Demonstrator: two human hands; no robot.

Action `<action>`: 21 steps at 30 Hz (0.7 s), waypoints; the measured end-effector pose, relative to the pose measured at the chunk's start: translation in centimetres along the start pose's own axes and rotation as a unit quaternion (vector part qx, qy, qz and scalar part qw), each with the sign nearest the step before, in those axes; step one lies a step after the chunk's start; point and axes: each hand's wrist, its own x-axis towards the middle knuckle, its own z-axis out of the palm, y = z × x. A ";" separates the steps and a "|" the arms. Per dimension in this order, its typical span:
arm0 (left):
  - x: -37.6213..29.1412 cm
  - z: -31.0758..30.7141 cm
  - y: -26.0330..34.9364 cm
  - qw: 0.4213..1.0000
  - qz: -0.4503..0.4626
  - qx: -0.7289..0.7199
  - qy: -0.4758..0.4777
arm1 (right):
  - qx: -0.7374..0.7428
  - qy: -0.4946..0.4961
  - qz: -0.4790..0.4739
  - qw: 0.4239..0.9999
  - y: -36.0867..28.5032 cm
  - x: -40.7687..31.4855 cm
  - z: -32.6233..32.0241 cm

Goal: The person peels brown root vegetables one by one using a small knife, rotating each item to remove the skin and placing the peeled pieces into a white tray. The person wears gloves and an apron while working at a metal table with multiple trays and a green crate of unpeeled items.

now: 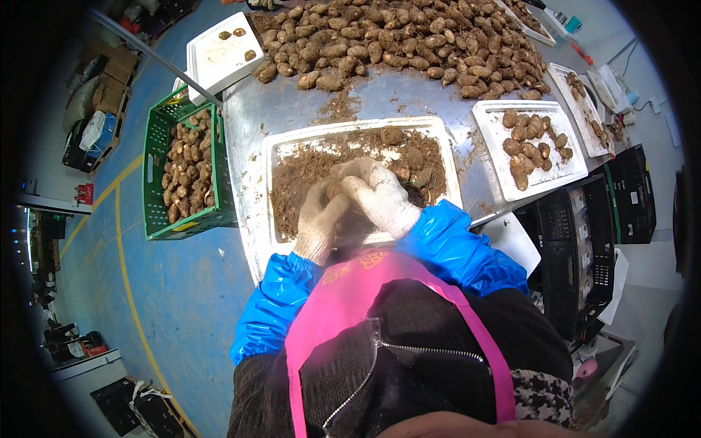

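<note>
My left hand [319, 216] and my right hand [378, 189], both in pale knitted gloves soiled with dirt, meet over a white foam box [450, 164]. Between their fingers a bit of a brown taro corm [333, 190] shows; the hands hide most of it. Loose brown soil and fibrous peelings [296, 180] cover much of the box floor. Toward the box's far right lie a round taro [392, 135] and several others, half buried in the debris. The near wall of the box is partly behind my wrists.
A big heap of taro [394, 41] covers the far side of the metal table [378, 98]. At left stands a green crate [150, 175] filled with taro. A foam tray [487, 142] holding several corms is at right; another foam box [211, 60] sits far left. A metal pole [159, 57] crosses there.
</note>
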 end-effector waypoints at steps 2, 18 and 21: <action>-0.2 0.4 0.2 1.000 0.009 0.013 -0.001 | 0.014 -0.004 0.016 1.000 0.1 0.1 -0.1; 0.2 -1.0 -0.2 0.933 -0.042 -0.347 -0.085 | -0.190 -0.082 -0.045 0.977 -0.8 0.0 -3.1; 0.4 -2.0 0.2 0.931 -0.038 -0.337 -0.137 | -0.329 -0.043 0.005 0.943 -0.6 0.1 -4.4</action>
